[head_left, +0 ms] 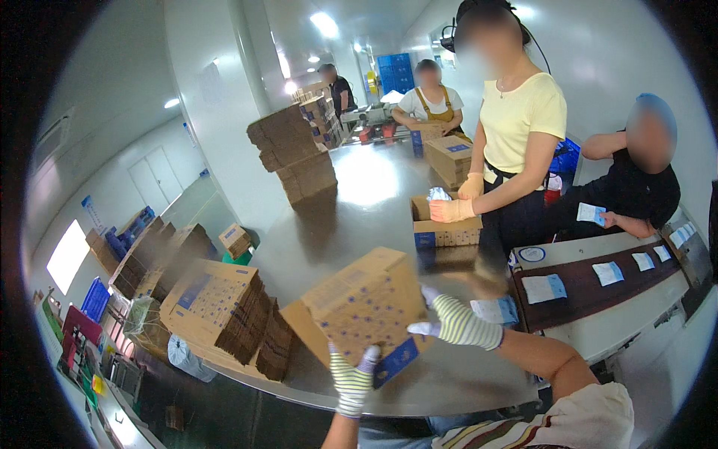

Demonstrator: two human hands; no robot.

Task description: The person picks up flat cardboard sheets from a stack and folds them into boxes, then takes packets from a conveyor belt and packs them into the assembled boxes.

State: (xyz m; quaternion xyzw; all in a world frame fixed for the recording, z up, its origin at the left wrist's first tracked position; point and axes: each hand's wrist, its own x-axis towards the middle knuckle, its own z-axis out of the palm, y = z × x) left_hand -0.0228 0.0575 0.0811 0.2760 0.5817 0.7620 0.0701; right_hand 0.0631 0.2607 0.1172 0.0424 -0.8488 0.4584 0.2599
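Note:
A brown cardboard box (370,303) with blue printed marks is tilted above the near part of the metal table (366,176). A flap sticks out at its left side. My left hand (353,380), in a striped glove, grips its lower edge near the blue band. My right hand (460,322), in a matching glove, holds the right side with thumb and fingers on the cardboard. The inside of the box is hidden from this view. Right of my right hand, a white and blue packet (495,310) lies on the table.
Flattened cartons (217,307) are stacked at the left edge, with another stack (295,153) farther back. Across the table a co-worker in orange gloves puts hands to an open box (449,224). Packets ride a dark conveyor belt (576,288) at right, beside a seated person.

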